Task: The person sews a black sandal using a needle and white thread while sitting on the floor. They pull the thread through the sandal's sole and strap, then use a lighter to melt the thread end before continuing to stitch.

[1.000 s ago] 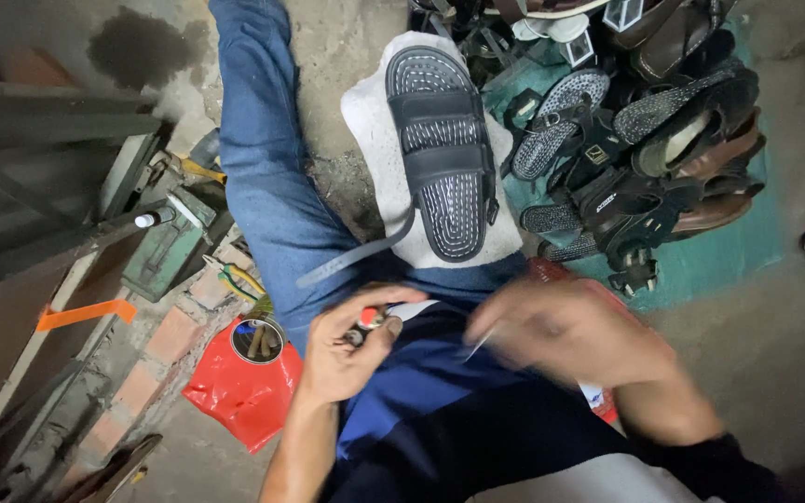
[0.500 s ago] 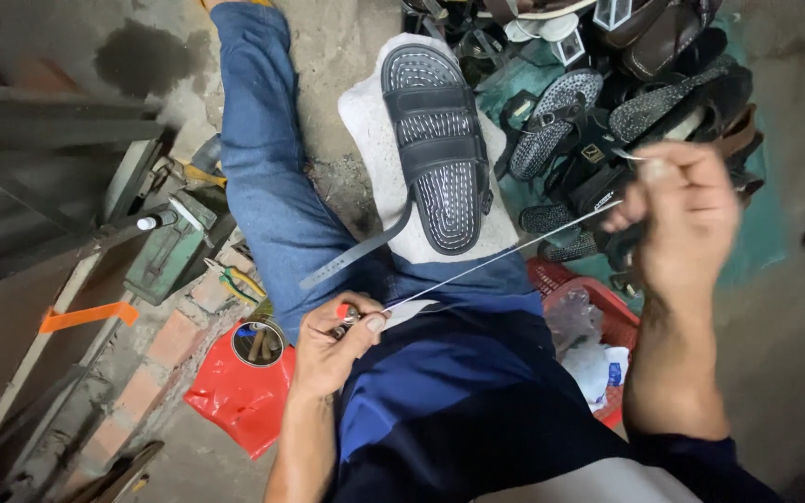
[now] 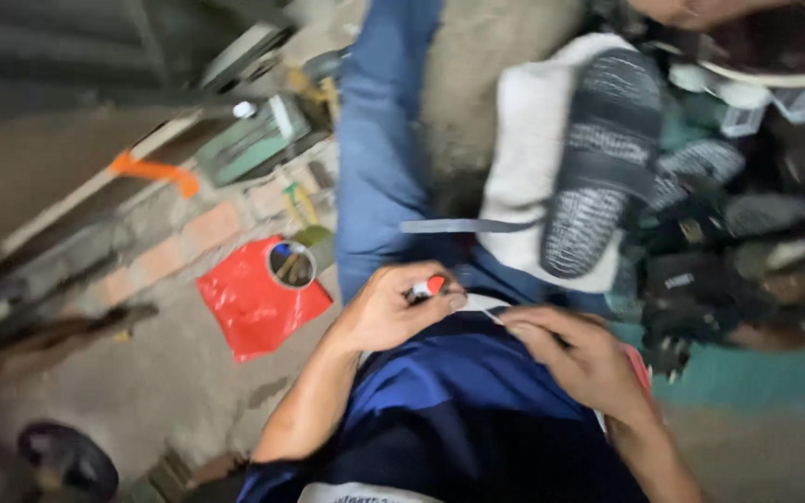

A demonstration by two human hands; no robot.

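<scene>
The person sits on the floor, and both hands have come back together over the lap. Half a second ago the right hand [image 3: 581, 359] was flung out to the side, drawing a long pale thread taut. Now it has dropped in close, fingers pinched on the near end of that thread [image 3: 488, 308], just beside the left hand [image 3: 391, 307]. The left hand is clenched around a small tool with a red tip [image 3: 434, 284], which pokes out between thumb and forefinger. What kind of tool it is I cannot say, as the picture is blurred by a quick head movement. With the long pull over, I'd judge the stitch drawn through and the hands gathering for another pass.

The black sandal [image 3: 600, 163] lies sole-up on a white cloth [image 3: 524, 140] past the knee of the blue trousers [image 3: 375, 158], and a grey strap [image 3: 463, 225] reaches from it toward the leg. To the right is a heap of dark shoes [image 3: 738, 251] on a teal mat [image 3: 747, 377]. To the left a red plastic bag [image 3: 253, 312] lies on the floor with a small open tin [image 3: 291, 264] at its edge.
</scene>
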